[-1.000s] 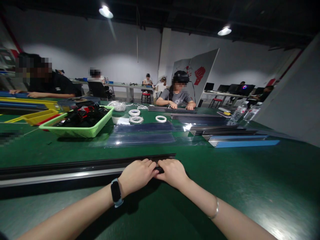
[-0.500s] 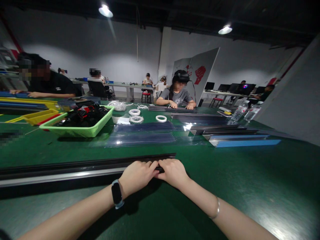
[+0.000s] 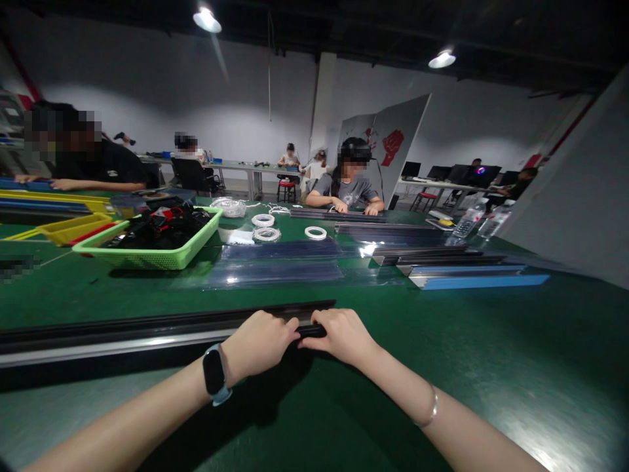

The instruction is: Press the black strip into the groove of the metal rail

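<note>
A long black profile strip (image 3: 162,336) with a silver band lies across the near left of the green table, its right end between my hands. My left hand (image 3: 260,344), with a watch on its wrist, is closed round the near edge of the strip, close to that end. Just right of it, my right hand (image 3: 344,333) pinches the strip's end between thumb and fingers. A short dark piece of the edge (image 3: 312,331) shows between the two hands. The undersides of my fingers are hidden.
A green basket (image 3: 196,246) of black and red parts stands at the left, near a yellow bin (image 3: 73,229). Clear plastic sheets (image 3: 280,270), white tape rolls (image 3: 315,233) and a blue-faced profile (image 3: 484,282) lie beyond my hands. A co-worker (image 3: 346,180) works across the table.
My left hand has slid a little left along the strip, opening a gap between my hands. My right hand stays at the strip's end, and the strip has shifted slightly left.
</note>
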The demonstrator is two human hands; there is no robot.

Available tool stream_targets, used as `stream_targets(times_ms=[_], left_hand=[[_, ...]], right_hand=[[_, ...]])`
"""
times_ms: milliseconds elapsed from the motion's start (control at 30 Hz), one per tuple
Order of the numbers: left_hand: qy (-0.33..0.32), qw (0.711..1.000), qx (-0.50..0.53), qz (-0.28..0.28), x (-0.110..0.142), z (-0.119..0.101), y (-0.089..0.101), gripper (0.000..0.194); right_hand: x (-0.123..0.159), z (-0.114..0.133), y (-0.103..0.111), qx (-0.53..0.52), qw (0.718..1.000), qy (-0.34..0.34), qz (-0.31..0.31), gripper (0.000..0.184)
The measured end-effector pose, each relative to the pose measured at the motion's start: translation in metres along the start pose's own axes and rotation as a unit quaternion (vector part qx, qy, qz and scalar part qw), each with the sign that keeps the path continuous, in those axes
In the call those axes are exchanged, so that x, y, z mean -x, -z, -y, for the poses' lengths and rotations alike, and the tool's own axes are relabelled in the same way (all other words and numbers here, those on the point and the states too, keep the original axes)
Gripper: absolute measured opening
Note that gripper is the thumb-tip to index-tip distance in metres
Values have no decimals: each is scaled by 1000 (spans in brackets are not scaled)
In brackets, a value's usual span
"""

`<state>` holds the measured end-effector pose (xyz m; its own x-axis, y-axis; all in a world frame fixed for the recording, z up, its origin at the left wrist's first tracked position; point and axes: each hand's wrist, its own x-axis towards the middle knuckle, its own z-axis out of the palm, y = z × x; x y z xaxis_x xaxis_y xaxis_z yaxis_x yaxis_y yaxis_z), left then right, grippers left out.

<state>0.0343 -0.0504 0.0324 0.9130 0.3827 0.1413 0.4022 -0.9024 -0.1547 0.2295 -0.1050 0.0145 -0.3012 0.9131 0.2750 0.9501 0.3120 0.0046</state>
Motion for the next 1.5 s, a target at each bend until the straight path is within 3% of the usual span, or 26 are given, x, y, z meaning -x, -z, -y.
stream_targets(times_ms=[167,300,533,1500], left_hand=[[21,1000,20,-6,-3,-2,4,19],[3,999,23,-23,-11,-7,-6,17],[10,1000,2,-25,-11,-8,-18,18],[26,1000,11,-11,-6,-12,-15,20]], right_hand=[[-1,4,-7,-16,1000,6,9,26],[-1,3,-9,-17,1000,10,5,19],[-3,1,-9,-5,1000,10,13,23],[0,10,-5,-4,999,-11,41,27]])
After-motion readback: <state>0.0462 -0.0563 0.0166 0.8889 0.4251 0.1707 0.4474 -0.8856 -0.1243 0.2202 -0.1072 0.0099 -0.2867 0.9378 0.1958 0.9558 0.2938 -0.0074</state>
